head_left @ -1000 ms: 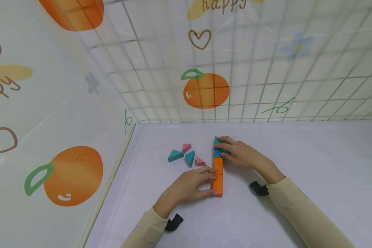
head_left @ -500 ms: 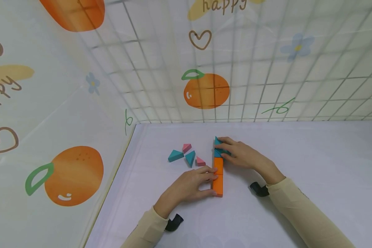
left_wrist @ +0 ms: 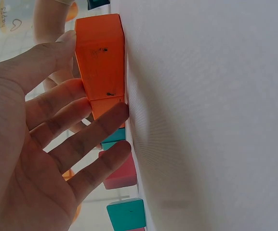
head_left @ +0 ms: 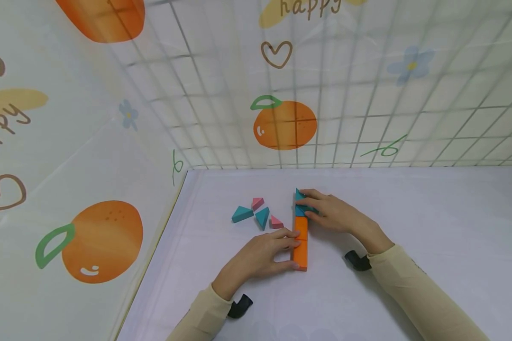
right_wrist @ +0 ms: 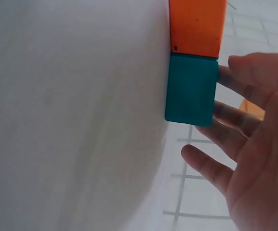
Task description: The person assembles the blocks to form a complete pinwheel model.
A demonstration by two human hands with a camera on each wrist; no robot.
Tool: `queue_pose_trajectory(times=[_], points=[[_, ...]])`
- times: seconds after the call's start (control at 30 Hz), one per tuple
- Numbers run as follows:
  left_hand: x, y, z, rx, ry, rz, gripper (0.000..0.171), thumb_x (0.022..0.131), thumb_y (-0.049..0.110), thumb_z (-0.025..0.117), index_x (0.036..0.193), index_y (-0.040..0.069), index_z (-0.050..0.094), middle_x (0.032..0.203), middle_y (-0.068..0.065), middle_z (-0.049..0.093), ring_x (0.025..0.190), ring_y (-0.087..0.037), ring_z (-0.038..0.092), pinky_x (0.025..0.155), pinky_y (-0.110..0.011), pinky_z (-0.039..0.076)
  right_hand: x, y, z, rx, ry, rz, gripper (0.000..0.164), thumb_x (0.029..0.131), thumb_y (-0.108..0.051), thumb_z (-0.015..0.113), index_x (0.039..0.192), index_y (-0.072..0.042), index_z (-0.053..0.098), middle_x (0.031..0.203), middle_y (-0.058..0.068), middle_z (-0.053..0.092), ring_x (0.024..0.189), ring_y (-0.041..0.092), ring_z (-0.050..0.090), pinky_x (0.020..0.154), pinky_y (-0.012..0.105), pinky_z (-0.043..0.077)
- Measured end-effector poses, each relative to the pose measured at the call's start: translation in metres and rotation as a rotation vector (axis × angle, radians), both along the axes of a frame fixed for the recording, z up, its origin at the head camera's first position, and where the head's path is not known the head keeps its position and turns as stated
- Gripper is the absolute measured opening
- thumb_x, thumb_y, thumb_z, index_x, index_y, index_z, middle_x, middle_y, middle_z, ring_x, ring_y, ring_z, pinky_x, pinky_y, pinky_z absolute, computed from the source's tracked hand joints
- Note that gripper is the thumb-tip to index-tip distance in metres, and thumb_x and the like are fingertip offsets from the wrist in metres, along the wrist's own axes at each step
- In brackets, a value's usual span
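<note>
Two orange blocks, the near one (head_left: 300, 258) and the far one (head_left: 301, 226), lie end to end on the white surface. Beyond them teal triangular blocks (head_left: 299, 210) continue the row, partly hidden under fingers. My left hand (head_left: 262, 253) rests along the left side of the orange pair, its thumb at the near block's end. In the left wrist view the fingers stay spread and fairly straight beside the orange block (left_wrist: 102, 62). My right hand (head_left: 334, 213) touches the teal pieces with extended fingers. The right wrist view shows a teal block (right_wrist: 191, 89) meeting an orange block (right_wrist: 196, 29).
Left of the row lie two loose teal triangles, one (head_left: 242, 214) farther left and one (head_left: 262, 218) nearer, plus two pink pieces, one at the back (head_left: 257, 203) and one in front (head_left: 276, 222). A patterned curtain (head_left: 345, 85) hangs behind the surface.
</note>
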State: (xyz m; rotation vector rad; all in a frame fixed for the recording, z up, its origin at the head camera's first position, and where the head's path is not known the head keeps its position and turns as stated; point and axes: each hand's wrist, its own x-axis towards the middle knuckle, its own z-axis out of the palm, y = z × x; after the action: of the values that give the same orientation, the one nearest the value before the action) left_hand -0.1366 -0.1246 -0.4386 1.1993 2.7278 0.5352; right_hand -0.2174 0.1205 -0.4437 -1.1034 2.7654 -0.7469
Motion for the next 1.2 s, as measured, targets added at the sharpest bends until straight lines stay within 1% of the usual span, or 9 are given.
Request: queue_pose_trajectory(times=[0.1, 0.33, 0.57, 0.67, 0.77, 0.87, 1.0, 1.2], points=[[0.0003, 0.0003, -0.0003, 0.002, 0.001, 0.003, 0.050, 0.089, 0.052, 0.065, 0.129, 0.021, 0.065, 0.139, 0.008, 0.056, 0.119, -0.009, 0.060, 0.099, -0.026, 0.050, -0.0004, 0.0004, -0.0007, -0.001, -0.002, -0.001, 0.040, 0.098, -0.020, 0.060, 0.137, -0.011, 0.057, 0.151, 0.015, 0.042, 0.128, 0.035, 0.054, 0.100, 0.065, 0.041], [0.0005, 0.0007, -0.0002, 0.002, 0.006, 0.006, 0.050, 0.089, 0.051, 0.065, 0.128, 0.021, 0.065, 0.139, 0.008, 0.056, 0.117, -0.010, 0.061, 0.098, -0.026, 0.050, -0.0004, 0.0003, 0.0007, -0.008, 0.002, 0.002, 0.041, 0.098, -0.019, 0.060, 0.137, -0.010, 0.056, 0.149, 0.016, 0.043, 0.123, 0.035, 0.057, 0.100, 0.059, 0.044], [0.0000, 0.0005, -0.0015, 0.004, 0.008, 0.003, 0.050, 0.089, 0.051, 0.066, 0.128, 0.021, 0.065, 0.138, 0.008, 0.056, 0.118, -0.010, 0.060, 0.099, -0.026, 0.050, -0.0011, 0.0039, 0.0037, -0.006, -0.017, -0.056, 0.045, 0.098, -0.023, 0.059, 0.141, -0.012, 0.052, 0.150, 0.017, 0.041, 0.121, 0.036, 0.058, 0.101, 0.057, 0.046], [0.0000, 0.0003, -0.0020, 0.008, 0.013, 0.000, 0.049, 0.089, 0.050, 0.066, 0.128, 0.020, 0.065, 0.138, 0.007, 0.056, 0.117, -0.009, 0.061, 0.099, -0.025, 0.050, -0.0011, 0.0052, 0.0045, -0.012, -0.020, -0.060, 0.046, 0.098, -0.022, 0.059, 0.142, -0.011, 0.051, 0.150, 0.018, 0.041, 0.121, 0.037, 0.057, 0.100, 0.055, 0.047], [-0.0002, 0.0002, -0.0024, 0.007, 0.014, 0.000, 0.049, 0.089, 0.050, 0.066, 0.128, 0.020, 0.066, 0.138, 0.008, 0.056, 0.116, -0.009, 0.061, 0.098, -0.025, 0.050, -0.0014, 0.0053, 0.0040, -0.025, -0.008, -0.043, 0.045, 0.098, -0.019, 0.060, 0.141, -0.010, 0.052, 0.150, 0.018, 0.040, 0.125, 0.038, 0.054, 0.101, 0.054, 0.047], [-0.0006, 0.0002, -0.0026, 0.006, 0.010, 0.001, 0.049, 0.089, 0.051, 0.066, 0.128, 0.020, 0.066, 0.138, 0.008, 0.056, 0.116, -0.009, 0.061, 0.098, -0.025, 0.050, -0.0019, 0.0046, 0.0027, -0.033, 0.009, -0.024, 0.044, 0.097, -0.018, 0.060, 0.140, -0.009, 0.054, 0.151, 0.018, 0.040, 0.132, 0.038, 0.048, 0.105, 0.055, 0.044], [-0.0011, 0.0002, -0.0025, -0.004, 0.002, -0.001, 0.050, 0.089, 0.051, 0.066, 0.129, 0.021, 0.065, 0.139, 0.008, 0.056, 0.118, -0.010, 0.060, 0.099, -0.026, 0.050, -0.0020, 0.0033, 0.0014, -0.032, 0.031, -0.007, 0.043, 0.097, -0.017, 0.061, 0.139, -0.010, 0.055, 0.152, 0.018, 0.040, 0.137, 0.040, 0.042, 0.108, 0.056, 0.040], [-0.0016, 0.0002, -0.0032, -0.003, 0.005, -0.008, 0.049, 0.089, 0.050, 0.066, 0.128, 0.021, 0.065, 0.139, 0.007, 0.056, 0.118, -0.010, 0.060, 0.099, -0.026, 0.050, -0.0006, 0.0021, 0.0010, -0.022, -0.001, -0.009, 0.041, 0.099, -0.019, 0.057, 0.139, -0.010, 0.055, 0.151, 0.018, 0.042, 0.137, 0.041, 0.041, 0.109, 0.058, 0.036]])
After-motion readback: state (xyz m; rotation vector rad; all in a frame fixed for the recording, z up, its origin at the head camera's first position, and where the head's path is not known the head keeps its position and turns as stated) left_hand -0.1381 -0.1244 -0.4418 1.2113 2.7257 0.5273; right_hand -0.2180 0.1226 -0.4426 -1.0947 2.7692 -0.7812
